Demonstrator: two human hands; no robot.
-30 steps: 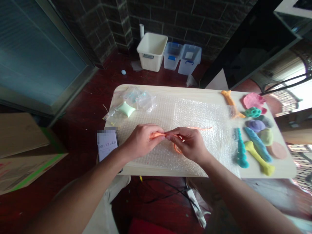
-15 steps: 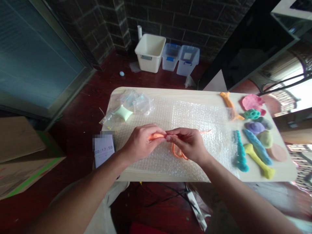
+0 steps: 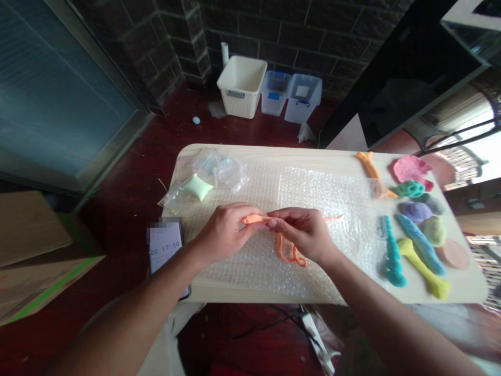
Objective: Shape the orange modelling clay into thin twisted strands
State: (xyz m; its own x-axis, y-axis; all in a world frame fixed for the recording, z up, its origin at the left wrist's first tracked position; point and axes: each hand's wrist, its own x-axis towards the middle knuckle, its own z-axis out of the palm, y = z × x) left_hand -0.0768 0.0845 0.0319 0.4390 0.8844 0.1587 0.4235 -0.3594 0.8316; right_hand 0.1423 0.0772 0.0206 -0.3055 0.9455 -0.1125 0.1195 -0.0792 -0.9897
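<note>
Between my two hands stretches a piece of orange modelling clay (image 3: 253, 219), thicker on the left and thinning to the right. My left hand (image 3: 227, 228) is closed around its thick end, thumb and forefinger pinching it. With thumb and fingertips, my right hand (image 3: 303, 228) pinches the thin part. Below the right hand a thin, curling orange clay strand (image 3: 287, 255) lies on the bubble wrap (image 3: 258, 271); whether it joins the held piece is hidden. Another thin orange end shows beyond the right hand's knuckles.
Shaped clay pieces crowd the table's right side, among them a yellow bone shape (image 3: 425, 269), a teal beaded strip (image 3: 392, 256) and an orange piece (image 3: 371, 172). At left lie a pale green packet (image 3: 199, 187), clear plastic bags (image 3: 229, 169) and a phone (image 3: 166, 256) showing a timer.
The view has shifted slightly, so the table sits a little lower. Both hands keep their pinch on the orange clay; more of the curled strand shows below my right hand.
</note>
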